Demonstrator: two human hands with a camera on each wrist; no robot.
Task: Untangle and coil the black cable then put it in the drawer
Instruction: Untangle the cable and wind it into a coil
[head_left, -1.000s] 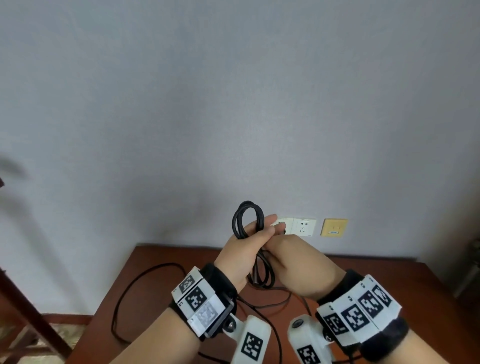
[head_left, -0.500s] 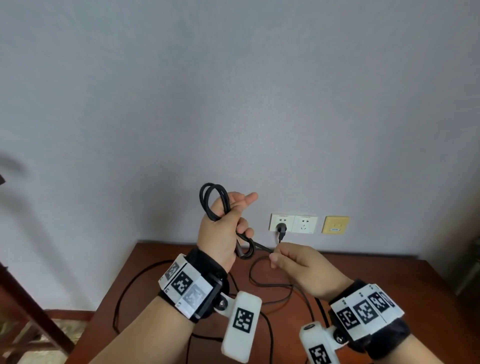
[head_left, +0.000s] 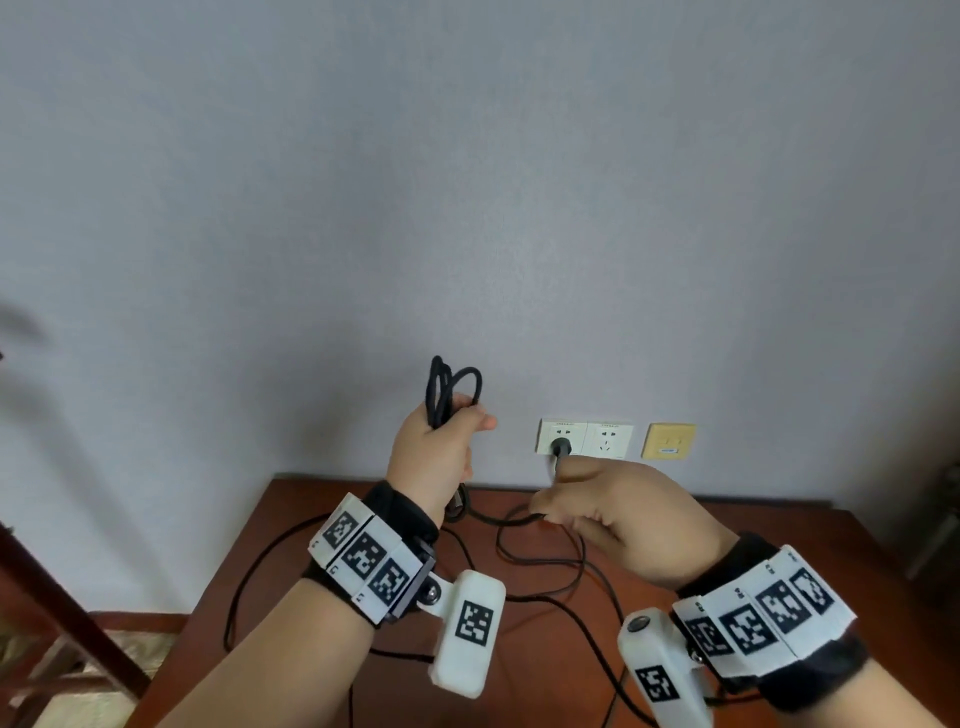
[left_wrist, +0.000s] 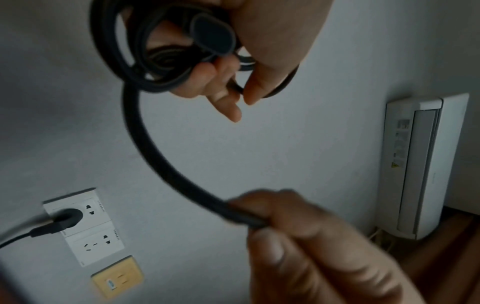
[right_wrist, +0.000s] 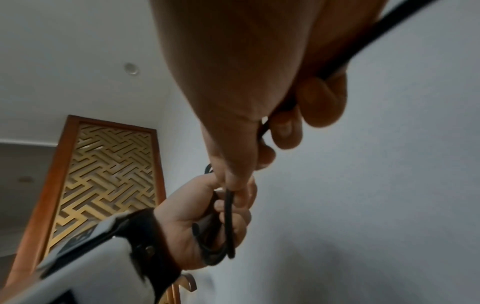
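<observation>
My left hand is raised before the wall and grips a small coil of the black cable; loops stick out above the fist. In the left wrist view the coil and a black plug end sit in the curled fingers. One strand runs down from the coil to my right hand, lower and to the right, which pinches it. The rest of the cable lies in loose curves on the brown wooden table. The drawer is not in view.
A white double wall socket has a black plug in its left outlet, and a yellow plate sits beside it. A white air conditioner stands at the right. A wooden chair frame is at the left.
The hands have drawn apart. My left hand rose with the coil and turned, while my right hand slid down and right along the strand.
</observation>
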